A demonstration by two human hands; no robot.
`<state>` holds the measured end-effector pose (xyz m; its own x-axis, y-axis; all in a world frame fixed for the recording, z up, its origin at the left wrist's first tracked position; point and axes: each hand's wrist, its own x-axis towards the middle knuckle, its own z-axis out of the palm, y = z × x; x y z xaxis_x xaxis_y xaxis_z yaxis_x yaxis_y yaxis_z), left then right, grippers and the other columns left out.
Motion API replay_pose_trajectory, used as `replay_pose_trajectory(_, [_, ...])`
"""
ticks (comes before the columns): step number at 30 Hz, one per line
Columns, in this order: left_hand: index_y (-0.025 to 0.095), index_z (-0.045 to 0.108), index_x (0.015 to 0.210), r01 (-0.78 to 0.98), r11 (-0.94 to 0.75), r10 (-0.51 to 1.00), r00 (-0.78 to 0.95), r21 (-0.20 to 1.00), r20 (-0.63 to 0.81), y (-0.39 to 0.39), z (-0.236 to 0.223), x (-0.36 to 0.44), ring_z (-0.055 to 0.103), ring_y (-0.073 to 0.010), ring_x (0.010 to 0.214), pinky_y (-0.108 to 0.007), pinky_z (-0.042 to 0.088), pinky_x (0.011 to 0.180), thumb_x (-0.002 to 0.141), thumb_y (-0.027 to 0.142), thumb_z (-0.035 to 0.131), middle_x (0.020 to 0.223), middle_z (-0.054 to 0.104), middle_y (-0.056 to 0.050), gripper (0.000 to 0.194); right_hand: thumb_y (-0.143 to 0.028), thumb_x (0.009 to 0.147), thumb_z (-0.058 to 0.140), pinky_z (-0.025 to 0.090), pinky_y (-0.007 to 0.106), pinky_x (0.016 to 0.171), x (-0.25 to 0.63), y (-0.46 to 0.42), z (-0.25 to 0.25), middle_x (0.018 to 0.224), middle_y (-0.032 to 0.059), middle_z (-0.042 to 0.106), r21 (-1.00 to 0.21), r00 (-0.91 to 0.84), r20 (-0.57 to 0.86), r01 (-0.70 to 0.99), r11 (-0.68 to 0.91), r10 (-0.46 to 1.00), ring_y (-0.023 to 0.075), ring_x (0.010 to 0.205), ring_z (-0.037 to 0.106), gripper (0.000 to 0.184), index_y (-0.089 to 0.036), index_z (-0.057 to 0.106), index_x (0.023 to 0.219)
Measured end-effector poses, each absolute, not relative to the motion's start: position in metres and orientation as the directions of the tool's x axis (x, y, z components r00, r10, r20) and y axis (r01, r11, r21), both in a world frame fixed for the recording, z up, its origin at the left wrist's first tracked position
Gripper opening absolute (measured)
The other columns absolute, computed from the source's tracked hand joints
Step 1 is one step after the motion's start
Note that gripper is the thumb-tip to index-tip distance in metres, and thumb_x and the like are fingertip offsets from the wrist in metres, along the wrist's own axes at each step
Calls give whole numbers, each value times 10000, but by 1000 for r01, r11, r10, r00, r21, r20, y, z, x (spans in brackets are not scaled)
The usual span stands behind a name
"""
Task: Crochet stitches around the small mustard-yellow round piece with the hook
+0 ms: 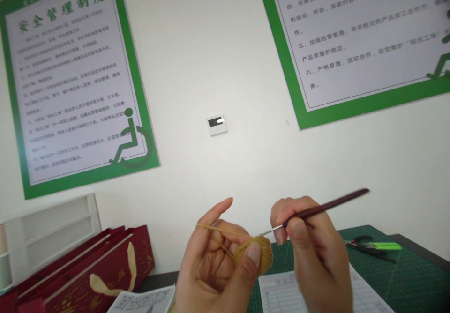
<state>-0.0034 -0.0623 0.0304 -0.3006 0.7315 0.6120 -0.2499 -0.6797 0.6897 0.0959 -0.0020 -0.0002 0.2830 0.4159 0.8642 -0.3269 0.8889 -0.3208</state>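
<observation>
My left hand [218, 261] pinches a small mustard-yellow crochet piece [265, 257] between thumb and fingers, its index finger raised. A strand of the same yellow yarn [225, 230] runs from the piece over that index finger. In my right hand [312, 242] is a crochet hook with a dark red handle [330, 204], gripped between thumb and fingers like a pen. The hook's thin metal shaft [272, 230] points left and meets the top edge of the crochet piece; its very tip is hidden in the stitches.
Dark red gift bags [140, 252] with a cream ribbon handle stand at the left, near printed paper [144, 301]. On the green cutting mat [415, 280] lie pliers [365, 246], a bright green tool [386, 246] and a printed form [277, 292]. Framed posters hang on the wall behind.
</observation>
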Motion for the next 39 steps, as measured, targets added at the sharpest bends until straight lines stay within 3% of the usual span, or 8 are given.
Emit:
replay_pose_trajectory(4, [233,753,1136,-359,-593,803,-193,721,564,-59,32,-14,627,-146,653,-226,525,596,639,132,896,695,699,-18,527,-449,992,520,362,270,599,94,-3,9,634,-29,488,-510,26,691,-692,512,723,119,606,433,327,-207,574,778])
replay_pose_trajectory(7, [236,770,1103,-405,-551,826,-141,729,545,-55,33,-17,634,-150,672,-229,516,599,658,126,887,720,710,-26,474,-489,918,623,369,265,629,93,-5,15,644,-25,489,-548,-169,592,-801,240,788,121,635,429,360,-196,545,725])
replay_pose_trajectory(9, [240,771,1101,-412,-546,825,-115,729,553,-53,33,-17,654,-157,707,-230,512,620,686,130,872,744,724,-33,441,-493,880,677,371,256,641,93,-6,15,672,-21,509,-562,-227,554,-812,159,801,118,656,440,352,-190,563,742])
replay_pose_trajectory(16, [237,736,1166,-420,-550,822,-119,722,557,-50,31,-13,689,-188,776,-286,536,712,692,134,876,775,734,-30,505,-445,913,668,395,242,668,91,-5,13,710,-19,564,-541,-184,591,-813,216,785,111,684,478,272,-197,617,815])
replay_pose_trajectory(25, [234,745,1122,-349,-553,830,-152,757,536,-54,31,-9,690,-169,739,-245,535,678,652,131,897,749,724,-21,505,-445,944,627,399,239,656,91,-6,9,698,-31,558,-487,-93,671,-803,343,735,109,667,488,246,-219,625,848])
replay_pose_trajectory(33, [234,644,1328,-404,-493,839,12,770,544,-49,28,-17,671,-181,767,-279,532,728,664,122,891,757,718,-23,716,-461,938,614,371,231,598,94,-4,12,640,-48,477,-505,-183,664,-825,255,725,98,582,395,287,-214,593,794])
replay_pose_trajectory(39, [265,640,1353,-450,-397,854,138,800,501,-49,26,-21,630,-164,697,-248,475,595,646,159,915,766,701,-23,766,-461,967,551,301,244,559,95,-4,11,617,-53,404,-475,-164,694,-836,274,701,113,571,314,296,-224,574,791])
